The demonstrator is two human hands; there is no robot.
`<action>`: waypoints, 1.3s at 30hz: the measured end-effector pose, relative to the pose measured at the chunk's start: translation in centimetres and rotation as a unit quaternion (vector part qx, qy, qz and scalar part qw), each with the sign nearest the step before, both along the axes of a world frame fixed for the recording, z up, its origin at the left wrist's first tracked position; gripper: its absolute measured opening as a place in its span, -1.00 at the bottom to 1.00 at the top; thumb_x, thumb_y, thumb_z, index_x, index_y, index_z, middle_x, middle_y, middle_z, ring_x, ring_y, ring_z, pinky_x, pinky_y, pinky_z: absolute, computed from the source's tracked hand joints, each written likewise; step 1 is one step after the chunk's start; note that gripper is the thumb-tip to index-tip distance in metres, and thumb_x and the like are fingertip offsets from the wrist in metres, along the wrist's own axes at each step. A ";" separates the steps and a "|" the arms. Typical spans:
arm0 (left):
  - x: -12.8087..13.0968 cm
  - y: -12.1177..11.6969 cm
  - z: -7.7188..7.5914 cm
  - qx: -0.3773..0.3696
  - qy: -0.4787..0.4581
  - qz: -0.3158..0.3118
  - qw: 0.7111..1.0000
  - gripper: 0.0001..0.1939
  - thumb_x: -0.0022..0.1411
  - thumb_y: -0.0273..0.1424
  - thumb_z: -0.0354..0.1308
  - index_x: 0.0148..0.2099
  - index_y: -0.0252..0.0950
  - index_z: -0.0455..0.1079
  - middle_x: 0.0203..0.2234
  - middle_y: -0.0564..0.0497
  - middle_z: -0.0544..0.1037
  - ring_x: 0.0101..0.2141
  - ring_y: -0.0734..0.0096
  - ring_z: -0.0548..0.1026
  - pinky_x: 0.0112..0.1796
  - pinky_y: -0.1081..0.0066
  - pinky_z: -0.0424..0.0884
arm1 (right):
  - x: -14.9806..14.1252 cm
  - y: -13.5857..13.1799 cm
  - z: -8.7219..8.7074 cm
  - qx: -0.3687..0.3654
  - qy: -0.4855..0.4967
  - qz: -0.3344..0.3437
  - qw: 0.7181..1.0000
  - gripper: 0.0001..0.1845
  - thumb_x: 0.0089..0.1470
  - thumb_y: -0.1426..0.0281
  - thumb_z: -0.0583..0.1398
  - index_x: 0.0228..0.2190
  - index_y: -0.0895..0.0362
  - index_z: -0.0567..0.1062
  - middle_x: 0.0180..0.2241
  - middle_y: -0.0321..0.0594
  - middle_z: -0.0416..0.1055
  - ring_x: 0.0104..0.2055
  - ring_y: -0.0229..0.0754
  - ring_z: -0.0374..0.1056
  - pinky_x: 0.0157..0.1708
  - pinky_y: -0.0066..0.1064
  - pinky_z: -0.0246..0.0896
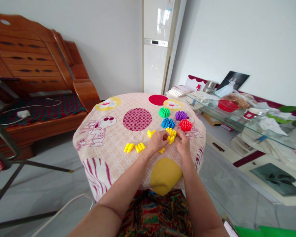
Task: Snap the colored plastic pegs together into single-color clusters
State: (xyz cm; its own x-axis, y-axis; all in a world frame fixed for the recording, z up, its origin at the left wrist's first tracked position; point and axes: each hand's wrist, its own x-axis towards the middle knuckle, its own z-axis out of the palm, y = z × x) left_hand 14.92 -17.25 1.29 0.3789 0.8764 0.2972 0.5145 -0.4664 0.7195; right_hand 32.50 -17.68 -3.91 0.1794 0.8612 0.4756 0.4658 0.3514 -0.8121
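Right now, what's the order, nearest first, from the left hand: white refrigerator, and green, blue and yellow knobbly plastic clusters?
1. Yellow cluster, between left hand and right hand
2. Blue cluster, beyond the yellow
3. Green cluster, farther back, slightly left
4. White refrigerator, beyond the table

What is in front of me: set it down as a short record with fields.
left hand: fingers at the left side of the yellow knobbly cluster; left hand
right hand: fingers at its right side; right hand
finished-looking clusters: green and purple farther off, blue and red nearer
loose yellow pieces: small groups left of the left hand, another partly hidden between the forearms
surface: patterned tablecloth
left background: wooden bench
far background: refrigerator
unclear: exact count of yellow pieces
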 end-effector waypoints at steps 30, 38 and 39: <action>-6.1 3.0 0.6 0.001 0.106 0.223 0.969 -0.68 0.27 -0.25 0.18 -0.03 -0.33 0.54 -0.13 -0.13 0.63 -0.18 0.26 0.55 -0.13 0.36 0.40 | 0.1 0.3 -0.3 -0.008 -0.002 -0.009 1.000 -0.54 -0.01 0.43 0.09 -0.07 0.10 0.57 -0.04 -0.12 0.55 0.01 0.00 0.43 0.08 -0.08 0.29; -6.0 2.8 0.2 -0.013 0.088 0.215 0.973 -0.65 0.14 -0.42 0.26 0.01 -0.30 0.51 -0.11 -0.09 0.62 -0.21 0.30 0.57 -0.13 0.38 0.44 | 0.1 0.3 -0.2 -0.018 -0.008 -0.015 1.000 -0.54 0.00 0.41 0.10 -0.06 0.10 0.57 -0.07 -0.13 0.56 -0.02 0.00 0.44 0.06 -0.09 0.30; -5.7 2.7 0.4 -0.002 0.061 0.215 0.975 -0.63 0.14 -0.47 0.23 0.03 -0.31 0.50 -0.08 -0.08 0.60 -0.23 0.33 0.57 -0.13 0.39 0.45 | 0.1 0.2 -0.2 -0.017 -0.012 -0.015 1.000 -0.55 0.01 0.41 0.10 -0.07 0.10 0.58 -0.07 -0.13 0.56 -0.03 -0.01 0.44 0.07 -0.08 0.29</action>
State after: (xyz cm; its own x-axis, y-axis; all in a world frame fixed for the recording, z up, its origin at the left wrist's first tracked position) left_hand 9.20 -14.51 1.65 0.0092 0.9633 0.2682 0.7439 -0.1858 0.6420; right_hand 32.58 -17.46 -4.09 0.1948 0.8710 0.4510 0.4947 0.3097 -0.8120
